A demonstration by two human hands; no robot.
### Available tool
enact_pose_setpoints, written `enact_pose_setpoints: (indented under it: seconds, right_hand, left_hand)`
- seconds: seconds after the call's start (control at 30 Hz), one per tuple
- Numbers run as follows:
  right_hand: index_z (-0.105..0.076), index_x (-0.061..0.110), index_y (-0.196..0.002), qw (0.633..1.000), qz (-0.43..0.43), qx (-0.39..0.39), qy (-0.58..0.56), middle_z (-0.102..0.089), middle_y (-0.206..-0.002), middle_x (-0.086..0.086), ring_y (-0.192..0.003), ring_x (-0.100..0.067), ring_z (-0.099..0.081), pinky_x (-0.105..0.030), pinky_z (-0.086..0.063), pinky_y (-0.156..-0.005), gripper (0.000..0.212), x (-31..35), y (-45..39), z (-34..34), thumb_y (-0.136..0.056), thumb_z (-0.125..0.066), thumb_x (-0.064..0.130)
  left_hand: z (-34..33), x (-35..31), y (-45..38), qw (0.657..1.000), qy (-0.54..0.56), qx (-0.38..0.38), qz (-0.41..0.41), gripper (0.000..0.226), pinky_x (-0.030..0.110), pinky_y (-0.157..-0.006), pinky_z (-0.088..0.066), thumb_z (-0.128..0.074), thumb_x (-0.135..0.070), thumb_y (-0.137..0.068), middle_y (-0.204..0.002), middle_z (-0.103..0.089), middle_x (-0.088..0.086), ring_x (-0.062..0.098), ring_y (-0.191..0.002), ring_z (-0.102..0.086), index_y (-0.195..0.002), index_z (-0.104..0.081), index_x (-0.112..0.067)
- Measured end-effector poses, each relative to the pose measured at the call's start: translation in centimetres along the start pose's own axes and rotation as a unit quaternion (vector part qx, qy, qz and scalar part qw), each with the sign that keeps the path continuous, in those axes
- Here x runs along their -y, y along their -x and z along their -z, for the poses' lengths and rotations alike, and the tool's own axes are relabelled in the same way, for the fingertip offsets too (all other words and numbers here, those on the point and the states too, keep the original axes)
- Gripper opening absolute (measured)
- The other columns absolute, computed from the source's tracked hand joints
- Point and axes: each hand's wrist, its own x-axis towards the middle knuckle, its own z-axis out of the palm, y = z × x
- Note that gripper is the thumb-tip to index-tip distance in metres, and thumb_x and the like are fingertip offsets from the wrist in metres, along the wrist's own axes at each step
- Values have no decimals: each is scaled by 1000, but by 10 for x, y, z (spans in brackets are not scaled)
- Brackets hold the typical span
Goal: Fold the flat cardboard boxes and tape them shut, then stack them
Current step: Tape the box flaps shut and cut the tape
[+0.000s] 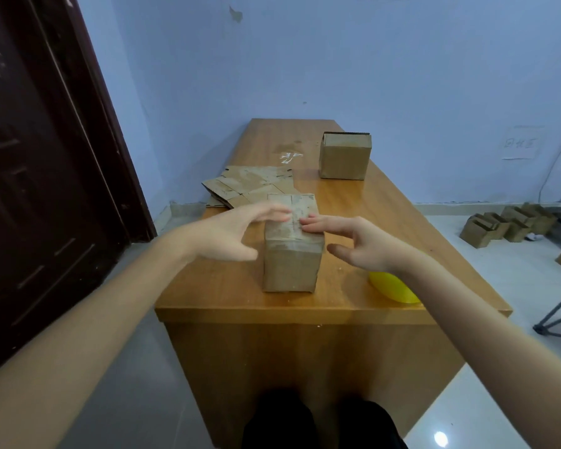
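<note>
Your left hand (pixel 237 233) is spread wide, fingers straight, their tips resting on the top of the folded box (pixel 292 247); the thumb hangs apart by the box's left side, gripping nothing. Your right hand (pixel 353 243) is just as open, its fingertips on the same taped top from the right, thumb held off the right face. The box stands upright near the near edge of the table (pixel 240 293), roughly mid-width.

Just beyond it, toward the left edge, lies a pile of flat cardboard (pixel 243 186), partly overhanging that edge. A second folded box (pixel 344 156) stands far right, close to the right edge. A yellow object (pixel 392 286) sits under your right wrist by the near right corner. Bare tabletop shows between the two boxes.

A paper sign (pixel 520 143) on the right wall bears writing too faint to read.
</note>
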Motion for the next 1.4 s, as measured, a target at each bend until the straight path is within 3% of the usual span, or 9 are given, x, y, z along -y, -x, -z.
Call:
enact_pose_setpoints:
  seconds: [0.13,0.23,0.47,0.7,0.83,0.93,1.03,1.2,1.4]
  right_hand:
    - [-56,20,-132,1000,19,18,-9,-48,-140,14,-134,10,-32,-3,-23,-105,47,-4,-3,7,-89,-62,1]
    - [-57,18,-131,998,58,9,22,-50,-140,9,-135,2,-35,-11,-26,-110,45,-7,-9,3,-88,-64,8]
    - [-56,22,-130,997,27,22,-65,-49,-139,14,-136,6,-31,-12,-38,-103,44,-8,-9,2,-87,-65,15]
    - [-62,25,-121,997,18,-45,-64,-56,-132,15,-132,7,-37,-11,-44,-94,40,-7,-12,-7,-81,-67,29]
    - [-58,27,-128,999,-3,30,-30,-47,-137,25,-132,15,-29,-8,-40,-97,49,-2,-11,4,-81,-73,23]
    - [-58,31,-126,996,-47,74,-33,-46,-137,27,-132,12,-29,-17,-37,-104,52,8,-13,11,-78,-64,50]
    - [-63,27,-120,993,-86,28,-72,-55,-128,19,-122,5,-45,-22,-37,-101,54,17,-18,8,-84,-41,61]
    - [-61,19,-106,998,-10,-56,9,-55,-123,20,-121,1,-47,-30,-49,-95,20,1,-13,-10,-91,-58,33]
    - [-45,11,-127,967,97,-230,48,-44,-139,1,-140,-14,-29,-23,-28,-113,32,-20,-5,-70,-100,-34,24]
  left_hand:
    - [-6,28,2,998,-37,-33,-40,62,7,-106,-13,-68,-10,-85,-142,-32,-30,-17,-131,-20,-136,-45,-35]
    - [-9,35,-4,992,2,-114,-47,48,20,-111,-20,-73,-18,-79,-135,-51,-17,-8,-130,-35,-123,-60,-30]
    - [-26,41,-8,969,96,-223,-47,37,2,-94,-35,-81,-16,-70,-114,-65,-14,-8,-117,-49,-105,-72,-22]
    - [-48,37,-17,934,149,-319,-57,32,12,-82,-49,-81,-24,-64,-102,-67,-9,-1,-111,-56,-94,-73,-18]
    - [-51,36,-13,951,107,-287,-42,39,19,-87,-51,-78,-42,-63,-112,-60,-20,-6,-119,-47,-98,-67,-32]
    - [-47,36,-8,963,115,-243,-31,51,22,-90,-47,-71,-63,-59,-119,-57,-22,-8,-123,-42,-102,-64,-34]
    - [-48,27,-13,952,126,-278,-8,51,24,-91,-43,-50,-71,-75,-114,-62,-18,-3,-118,-46,-92,-68,-26]
    - [-53,29,-13,948,65,-309,-34,31,12,-80,-49,-61,-48,-78,-117,-62,-12,-3,-120,-47,-95,-68,-23]
    - [-89,44,-21,906,-11,-405,-124,40,38,-82,-57,-47,-46,-93,-126,-50,-13,9,-131,-43,-114,-56,-13]
